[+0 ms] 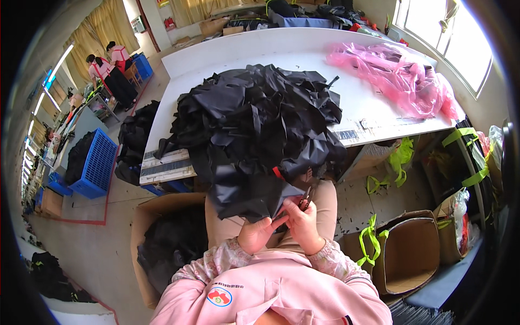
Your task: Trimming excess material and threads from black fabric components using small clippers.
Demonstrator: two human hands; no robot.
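Note:
A large heap of black fabric pieces [254, 119] covers the middle of the white table and hangs over its front edge onto my lap. My left hand [257, 234] is closed at the lower edge of a black fabric piece [252, 199], with its fingertips partly hidden under the cloth. Right beside it, my right hand [302, 221] is closed around small dark thread snips [305, 202], whose blades point up and away from me. The fingers of both hands nearly meet at the cloth. A small red tab [278, 172] shows on the hanging fabric.
Left of my legs stands a cardboard box [142, 227] with black pieces inside. At right are an open cardboard box [410, 254] and neon-yellow straps [370, 241]. Pink plastic sheeting [392, 76] lies on the table [355, 116]. A blue crate [97, 165] and two people are farther left.

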